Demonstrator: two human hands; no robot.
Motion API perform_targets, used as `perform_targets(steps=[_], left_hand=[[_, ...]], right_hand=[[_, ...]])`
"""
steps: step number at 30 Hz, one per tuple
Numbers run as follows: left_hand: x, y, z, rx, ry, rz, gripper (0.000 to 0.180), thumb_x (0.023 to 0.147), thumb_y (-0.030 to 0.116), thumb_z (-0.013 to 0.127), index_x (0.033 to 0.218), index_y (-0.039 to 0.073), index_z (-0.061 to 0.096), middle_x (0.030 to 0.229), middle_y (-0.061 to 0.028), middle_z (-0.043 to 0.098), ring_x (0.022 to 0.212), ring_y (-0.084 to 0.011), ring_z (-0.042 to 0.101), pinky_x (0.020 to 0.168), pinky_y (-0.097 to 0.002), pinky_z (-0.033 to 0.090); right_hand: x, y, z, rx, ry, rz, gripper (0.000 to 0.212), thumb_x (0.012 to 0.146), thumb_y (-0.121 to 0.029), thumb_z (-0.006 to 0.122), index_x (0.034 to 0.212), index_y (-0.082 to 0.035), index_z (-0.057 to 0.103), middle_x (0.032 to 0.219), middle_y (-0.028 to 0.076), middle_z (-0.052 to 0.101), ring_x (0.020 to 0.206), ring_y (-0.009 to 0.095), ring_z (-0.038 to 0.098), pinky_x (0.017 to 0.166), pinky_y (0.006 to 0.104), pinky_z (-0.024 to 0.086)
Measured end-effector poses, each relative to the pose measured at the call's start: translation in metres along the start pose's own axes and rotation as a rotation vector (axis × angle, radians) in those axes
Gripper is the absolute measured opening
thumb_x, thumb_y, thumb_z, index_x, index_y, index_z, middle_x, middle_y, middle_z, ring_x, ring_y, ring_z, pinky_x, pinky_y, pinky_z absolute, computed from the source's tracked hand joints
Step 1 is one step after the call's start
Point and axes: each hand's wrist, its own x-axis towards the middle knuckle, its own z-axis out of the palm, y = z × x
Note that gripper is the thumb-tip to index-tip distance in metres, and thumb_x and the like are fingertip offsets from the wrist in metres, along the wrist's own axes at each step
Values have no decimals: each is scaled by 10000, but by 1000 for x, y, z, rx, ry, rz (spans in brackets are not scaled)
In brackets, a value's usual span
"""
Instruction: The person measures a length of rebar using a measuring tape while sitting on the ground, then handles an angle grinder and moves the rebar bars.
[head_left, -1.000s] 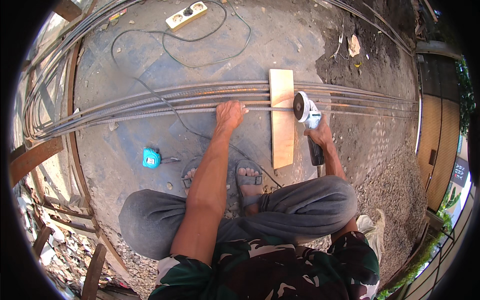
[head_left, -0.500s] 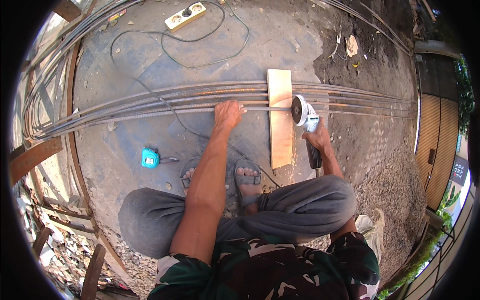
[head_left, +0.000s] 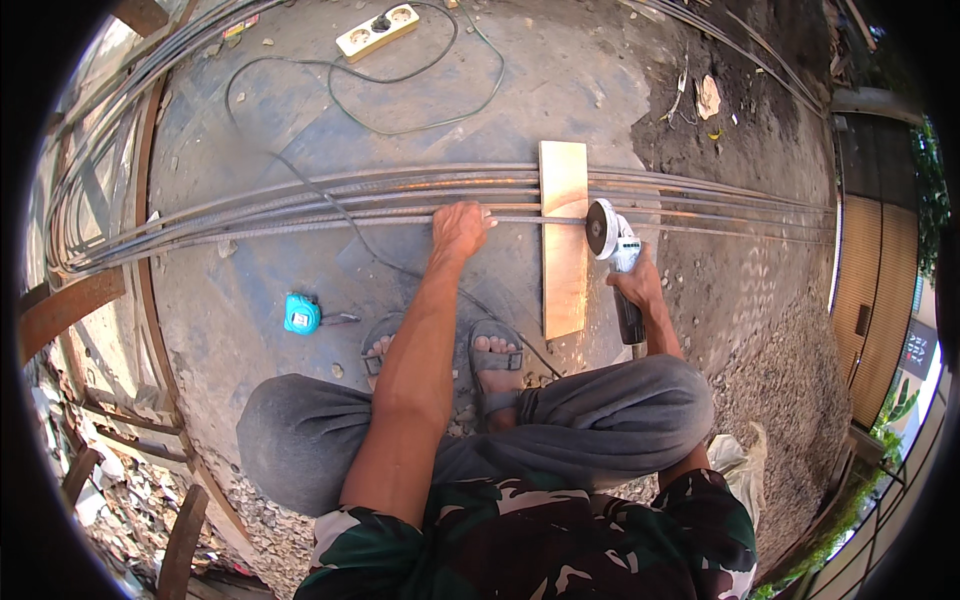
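The angle grinder [head_left: 626, 268] has eased slightly toward the person since a second ago, while the left hand [head_left: 460, 230] and the wooden plank [head_left: 565, 300] hold their places. The grinder sits just right of the plank, its dark disc [head_left: 602, 229] meeting the front bar [head_left: 515, 219] at the plank's edge, with small bright specks scattered below. The right hand [head_left: 640, 278] wraps its fingers round the tool's body; the left is clenched over the front bar, which lies across the plank, while the other bars [head_left: 420, 184] pass beneath

All this lies on dusty grey ground [head_left: 230, 320], stained bluish in patches, giving way to gravel [head_left: 765, 330] on the right, with a tan ribbed panel [head_left: 882, 280] beyond. A turquoise tape measure [head_left: 301, 314] rests near the left sandal [head_left: 380, 345]; a black cable [head_left: 360, 240] snakes over the bars, and a power strip [head_left: 378, 32] lies at the far side

The grinder's long axis runs from its head, pointing away from the person, back toward the right knee; the bars stretch left to right. From here the tool's label is too small to read, but pale lettering shows on a dark sign [head_left: 918, 347] at far right
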Motion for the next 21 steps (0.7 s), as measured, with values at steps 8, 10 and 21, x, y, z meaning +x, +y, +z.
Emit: perform_targets(steps=[8,10,21], left_hand=[[2,-5,5,-18,27,-3,371,856,419,641,1021,93,708,996,-155,689,978,-321,635,844,-429,462],[4,-6,7,-21,21,9,369,857,416,640,1035,100,707,1005,-157,687,981,-320,634,843,-427,462],[-1,0,-3,-2,-8,-6,378,859,430,634,1017,93,701,977,-162,687,996,-322,623,859,-425,443]], right_hand=[[-1,0,3,1,6,47,855,570,-189,788,1264,4,328,1032,283,620,950,405,631,848,437,496],[-2,-3,1,3,-7,70,854,570,-184,786,1268,4,329,1039,284,618,950,406,631,849,439,496],[9,-12,-6,8,9,0,821,589,-201,763,1237,32,316,1021,297,619,966,430,621,859,439,486]])
